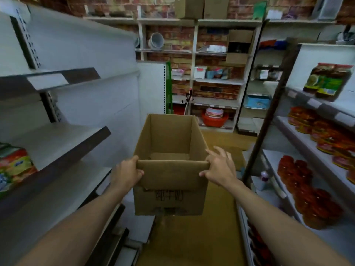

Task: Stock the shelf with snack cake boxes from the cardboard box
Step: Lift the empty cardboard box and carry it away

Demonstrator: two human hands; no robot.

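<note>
In the narrow aisle between two runs of shelving, I hold the cardboard box [170, 166] up off the floor by its near rim. My left hand [128, 172] is curled over the near-left corner, thumb on the outside and fingers hooked inside. My right hand [218, 168] pinches the near-right corner with the thumb on the near face, while its other fingers lie spread and fairly straight along the right wall.

The box looks empty: I can see its bare bottom and no snack cake boxes in it. So I judge the unloading is finished, or close to it, and what is left is to get rid of the carton. Whether the colourful packs [14, 169] at the far left edge, on a left-hand shelf [63, 144], are the stocked cakes I cannot tell; they are blurred and cut off.

The upper left shelves show grey and bare where I can see them. On the right, jars with red lids [305, 191] crowd the lower shelves and green-labelled packets [326, 82] sit higher. A dark upright post [269, 116] leans close beside my right hand, and the aisle is tight, so turning the box could knock it. Far ahead a brick wall carries mixed stock and a red basin [214, 119]
</note>
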